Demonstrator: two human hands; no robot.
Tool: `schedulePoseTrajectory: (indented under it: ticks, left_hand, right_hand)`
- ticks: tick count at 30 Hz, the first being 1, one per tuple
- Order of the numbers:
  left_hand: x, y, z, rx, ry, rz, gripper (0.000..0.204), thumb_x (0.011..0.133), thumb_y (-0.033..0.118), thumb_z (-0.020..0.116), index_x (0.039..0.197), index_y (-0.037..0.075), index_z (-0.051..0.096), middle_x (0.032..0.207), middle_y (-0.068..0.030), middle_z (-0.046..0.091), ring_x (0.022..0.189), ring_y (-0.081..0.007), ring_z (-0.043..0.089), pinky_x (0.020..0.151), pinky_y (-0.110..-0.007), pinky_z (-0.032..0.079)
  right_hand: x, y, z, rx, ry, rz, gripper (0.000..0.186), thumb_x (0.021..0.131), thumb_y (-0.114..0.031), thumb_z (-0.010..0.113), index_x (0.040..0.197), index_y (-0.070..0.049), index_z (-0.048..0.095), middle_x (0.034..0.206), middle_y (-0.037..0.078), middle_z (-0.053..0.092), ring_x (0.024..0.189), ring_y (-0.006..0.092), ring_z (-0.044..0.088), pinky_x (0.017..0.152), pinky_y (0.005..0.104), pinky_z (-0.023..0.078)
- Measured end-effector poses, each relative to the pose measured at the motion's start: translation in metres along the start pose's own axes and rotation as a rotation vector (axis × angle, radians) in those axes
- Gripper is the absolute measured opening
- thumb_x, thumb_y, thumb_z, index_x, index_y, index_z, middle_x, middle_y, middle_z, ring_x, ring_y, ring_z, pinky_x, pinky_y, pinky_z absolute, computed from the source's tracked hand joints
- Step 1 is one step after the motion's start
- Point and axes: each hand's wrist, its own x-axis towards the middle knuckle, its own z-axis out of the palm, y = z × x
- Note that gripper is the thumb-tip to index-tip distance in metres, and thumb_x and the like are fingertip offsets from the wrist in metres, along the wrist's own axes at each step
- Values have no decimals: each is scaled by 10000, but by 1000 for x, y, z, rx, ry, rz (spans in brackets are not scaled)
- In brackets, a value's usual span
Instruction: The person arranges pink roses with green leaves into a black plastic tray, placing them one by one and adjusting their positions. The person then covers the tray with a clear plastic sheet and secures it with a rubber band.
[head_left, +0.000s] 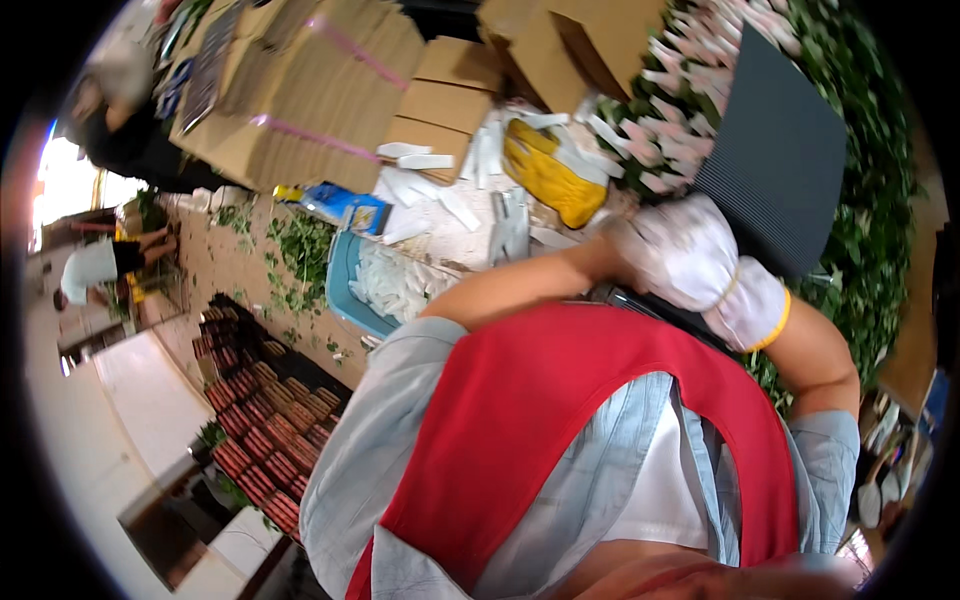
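My right hand (pixel 680 248) wears a white knit glove with a yellow edge at its cuff. It lies in front of my chest, beside the lower edge of a dark grey ribbed panel (pixel 775 160). My bare left forearm reaches across to it, and my left hand (pixel 622 250) meets the gloved fingers. Motion blurs both hands there, so their fingers cannot be made out. Just beyond them a yellow and grey work glove (pixel 550 175) rests on the littered work surface. Pale pink roses (pixel 680 110) with long green leaves are piled past the panel.
A light blue basin (pixel 345 275) full of white sleeves stands left of my arm. Flat cardboard stacks (pixel 300 100) rise behind it, near a blue package (pixel 345 207). Bundled reddish blocks (pixel 265 430) stand at lower left. Two people are farther left, one in a white shirt (pixel 90 272).
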Motion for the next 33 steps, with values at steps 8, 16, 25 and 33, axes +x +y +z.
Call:
schedulePoseTrajectory:
  ticks: [8,16,25,33]
  left_hand:
    - [21,-31,51,-327,280,346,806,743,392,747,1442,109,463,1518,-138,410,1427,-308,332,1184,-442,239]
    - [9,-40,39,-305,-36,254,753,850,378,712,1480,104,405,1522,-134,412,1410,-345,352,1175,-443,250]
    - [14,-12,10,-340,-152,118,843,766,376,801,1469,100,426,1513,-145,419,1410,-338,357,1174,-463,252]
    - [27,-12,30,-54,-283,68,814,806,407,765,1477,106,415,1550,-155,359,1445,-324,296,1189,-454,222]
  right_hand:
    - [284,-23,38,-110,526,227,534,671,-367,770,1081,-81,583,1015,131,579,973,312,573,844,396,458]
    - [205,-35,38,-373,325,53,126,753,-141,610,815,-44,660,754,98,668,737,210,677,522,372,502]
    - [217,-35,16,-129,206,50,313,792,-267,668,1042,-86,616,897,133,688,843,332,674,730,452,543]
    - [170,-23,30,-384,413,14,96,760,-134,639,825,-65,624,716,70,641,652,261,664,510,387,522]
